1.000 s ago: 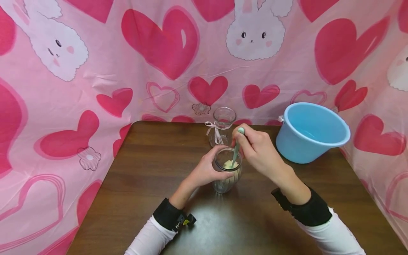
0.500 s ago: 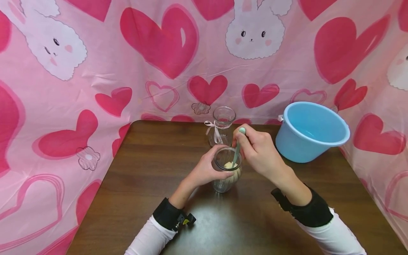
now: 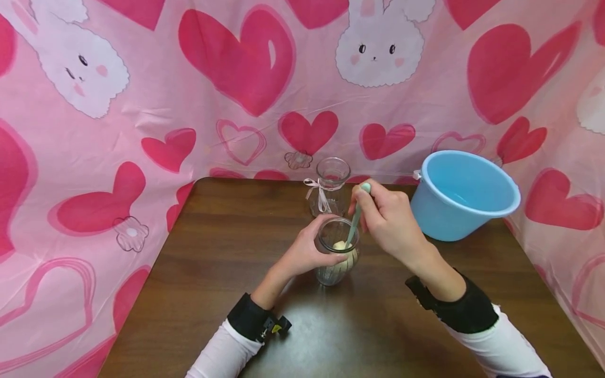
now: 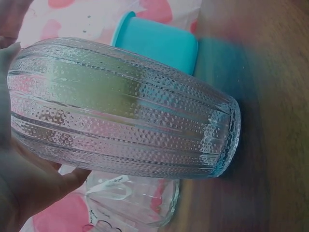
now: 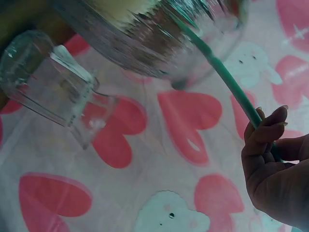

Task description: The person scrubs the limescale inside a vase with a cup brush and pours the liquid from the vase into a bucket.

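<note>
jar: ribbed clear glass jar [image 3: 336, 258] on brown bench [image 3: 227, 273], likely slippery, fragile; hold mid-body
left hand [image 3: 306, 253]: wraps jar
right hand [image 3: 389, 220]: pinches thin green stick [image 3: 355, 219] above jar

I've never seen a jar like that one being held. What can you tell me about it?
The glass jar is clear, with ribbed, beaded walls and a rounded belly. It stands upright on the brown table, holding something pale yellow. The left hand grips its side; a green stick, pinched by the right hand, dips into its open mouth.
</note>
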Tool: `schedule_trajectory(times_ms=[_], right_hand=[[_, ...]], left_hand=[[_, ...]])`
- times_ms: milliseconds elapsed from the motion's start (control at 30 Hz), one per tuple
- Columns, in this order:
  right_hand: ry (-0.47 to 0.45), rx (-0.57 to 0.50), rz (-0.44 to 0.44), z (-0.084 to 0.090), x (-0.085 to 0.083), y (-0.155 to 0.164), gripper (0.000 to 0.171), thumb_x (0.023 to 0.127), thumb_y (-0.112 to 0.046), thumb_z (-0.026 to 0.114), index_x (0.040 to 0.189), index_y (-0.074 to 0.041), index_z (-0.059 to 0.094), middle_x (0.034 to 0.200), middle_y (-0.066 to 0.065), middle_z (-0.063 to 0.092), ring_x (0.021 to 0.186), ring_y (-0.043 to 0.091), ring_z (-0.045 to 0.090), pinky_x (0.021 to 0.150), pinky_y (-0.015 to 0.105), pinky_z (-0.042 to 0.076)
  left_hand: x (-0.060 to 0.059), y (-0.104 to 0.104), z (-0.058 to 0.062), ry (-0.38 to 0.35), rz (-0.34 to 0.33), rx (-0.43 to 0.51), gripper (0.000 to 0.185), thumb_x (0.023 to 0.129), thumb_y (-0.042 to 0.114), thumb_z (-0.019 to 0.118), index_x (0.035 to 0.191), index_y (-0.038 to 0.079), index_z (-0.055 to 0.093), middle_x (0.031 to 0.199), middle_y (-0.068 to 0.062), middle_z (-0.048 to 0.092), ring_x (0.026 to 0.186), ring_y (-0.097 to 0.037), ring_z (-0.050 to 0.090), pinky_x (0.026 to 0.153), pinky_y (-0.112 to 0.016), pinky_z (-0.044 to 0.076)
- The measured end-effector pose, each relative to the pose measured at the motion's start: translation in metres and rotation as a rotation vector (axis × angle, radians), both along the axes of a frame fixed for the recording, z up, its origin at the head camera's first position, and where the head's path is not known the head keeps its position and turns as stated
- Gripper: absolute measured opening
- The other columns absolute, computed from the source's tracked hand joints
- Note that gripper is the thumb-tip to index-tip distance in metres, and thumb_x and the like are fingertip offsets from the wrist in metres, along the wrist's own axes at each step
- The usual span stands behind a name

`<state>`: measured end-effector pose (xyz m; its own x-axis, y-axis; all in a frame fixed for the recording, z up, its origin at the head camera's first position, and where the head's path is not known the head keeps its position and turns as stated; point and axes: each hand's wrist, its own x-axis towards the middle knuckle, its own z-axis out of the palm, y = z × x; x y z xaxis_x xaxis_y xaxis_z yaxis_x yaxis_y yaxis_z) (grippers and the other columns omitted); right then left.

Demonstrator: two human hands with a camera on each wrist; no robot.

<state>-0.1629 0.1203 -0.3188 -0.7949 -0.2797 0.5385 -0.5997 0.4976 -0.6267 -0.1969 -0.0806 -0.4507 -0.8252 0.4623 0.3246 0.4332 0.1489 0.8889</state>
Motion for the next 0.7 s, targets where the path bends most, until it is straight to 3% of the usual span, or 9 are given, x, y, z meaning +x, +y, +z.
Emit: schedule_trajectory(times_ms=[133, 400, 700], right_hand=[[-0.027, 0.014, -0.002, -0.004, -0.001, 0.000, 0.019, 0.108, -0.017, 0.055, 0.094, -0.010, 0.065, 0.066, -0.005, 0.060, 0.053, 0.010, 0.056, 0.054, 0.029, 0.048], [0.004, -0.062, -0.043, 0.018, 0.003, 0.009, 0.023, 0.109, -0.019, 0.053, 0.091, -0.010, 0.066, 0.065, -0.006, 0.062, 0.051, 0.014, 0.056, 0.050, 0.029, 0.046], [-0.048, -0.048, -0.059, -0.007, 0.003, 0.007, 0.023, 0.110, -0.019, 0.052, 0.092, -0.011, 0.064, 0.064, -0.004, 0.061, 0.052, 0.016, 0.057, 0.050, 0.030, 0.045]], left_hand=[[0.000, -0.001, 0.000, -0.004, 0.004, 0.016, 0.078, 0.074, 0.019, 0.093, 0.142, 0.016, 0.053, 0.135, -0.007, 0.064, 0.120, -0.026, 0.062, 0.102, -0.052, 0.050], [0.001, 0.002, -0.001, -0.013, 0.000, -0.006, 0.079, 0.075, 0.022, 0.093, 0.143, 0.017, 0.052, 0.137, -0.005, 0.063, 0.122, -0.022, 0.061, 0.104, -0.047, 0.049], [0.000, 0.002, -0.001, -0.005, -0.005, 0.010, 0.079, 0.075, 0.020, 0.093, 0.143, 0.016, 0.052, 0.136, -0.012, 0.063, 0.121, -0.027, 0.061, 0.104, -0.059, 0.048]])
